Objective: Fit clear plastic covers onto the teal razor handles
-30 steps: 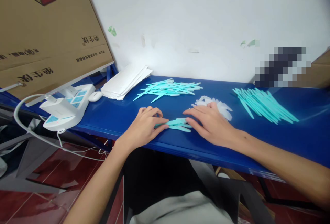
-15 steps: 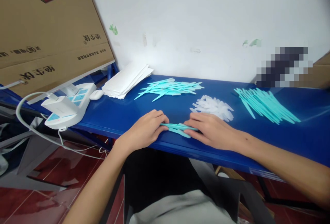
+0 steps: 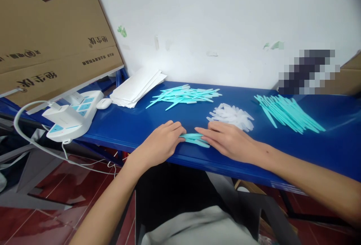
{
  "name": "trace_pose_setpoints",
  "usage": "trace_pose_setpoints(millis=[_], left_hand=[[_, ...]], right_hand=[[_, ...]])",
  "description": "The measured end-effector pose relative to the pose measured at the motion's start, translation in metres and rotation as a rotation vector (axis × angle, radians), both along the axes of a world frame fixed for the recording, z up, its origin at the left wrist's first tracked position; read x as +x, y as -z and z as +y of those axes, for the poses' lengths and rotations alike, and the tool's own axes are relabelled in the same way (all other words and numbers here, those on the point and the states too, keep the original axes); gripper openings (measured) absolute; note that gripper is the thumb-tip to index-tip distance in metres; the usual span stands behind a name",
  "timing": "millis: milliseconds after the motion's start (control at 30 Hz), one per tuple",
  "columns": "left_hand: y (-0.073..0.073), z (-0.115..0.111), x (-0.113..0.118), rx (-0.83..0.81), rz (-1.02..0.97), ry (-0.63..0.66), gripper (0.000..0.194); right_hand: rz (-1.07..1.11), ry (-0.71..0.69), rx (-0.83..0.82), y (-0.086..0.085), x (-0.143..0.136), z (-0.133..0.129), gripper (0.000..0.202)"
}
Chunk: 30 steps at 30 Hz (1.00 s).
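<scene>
A glossy white power strip (image 3: pixel 73 115) sits at the blue table's (image 3: pixel 135 124) left end. Near the front edge, the left hand (image 3: pixel 162 142) and right hand (image 3: pixel 228 139), fingers flat and extended, press from both sides on a small bundle of thin teal plastic sticks (image 3: pixel 194 138). Translucent white caps (image 3: pixel 232 116) lie just behind.

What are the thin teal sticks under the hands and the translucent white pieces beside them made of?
Thin teal sticks: likely moulded plastic, smooth and matte; uniform colour, identical flat tapered shapes. Left hand and right hand press on them. Translucent white pieces: probably clear or frosted plastic; light passes through, edges glint. Too small to confirm either.
</scene>
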<state>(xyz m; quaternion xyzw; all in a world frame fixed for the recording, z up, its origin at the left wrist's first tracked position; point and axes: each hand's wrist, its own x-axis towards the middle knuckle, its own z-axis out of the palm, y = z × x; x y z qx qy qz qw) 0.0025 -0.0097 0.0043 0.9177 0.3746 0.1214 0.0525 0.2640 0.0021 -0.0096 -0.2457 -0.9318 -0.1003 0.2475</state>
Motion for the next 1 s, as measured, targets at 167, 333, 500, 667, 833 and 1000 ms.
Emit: trace_pose_setpoints(millis=[167,333,500,667,833,1000], left_hand=[[0.006,-0.003,0.006,0.009,0.063,-0.021,0.023],[0.004,-0.004,0.007,0.021,0.100,-0.006,0.022],[-0.001,-0.006,0.011,0.080,0.168,-0.069,0.022],[0.000,-0.008,0.014,0.040,0.145,-0.117,0.025],[0.004,-0.008,0.015,-0.001,0.042,-0.130,0.034],[0.005,-0.011,0.022,0.003,0.045,-0.198,0.036]], right_hand=[[-0.044,-0.003,-0.019,-0.001,-0.004,-0.003,0.039],[0.044,0.048,-0.256,-0.002,-0.003,-0.003,0.038],[0.125,0.050,-0.319,-0.001,-0.003,-0.003,0.033],[0.315,0.030,-0.282,-0.001,-0.004,-0.002,0.025],[0.369,0.012,-0.297,-0.003,-0.005,-0.001,0.021],[0.331,0.004,-0.407,-0.009,-0.004,-0.003,0.018]])
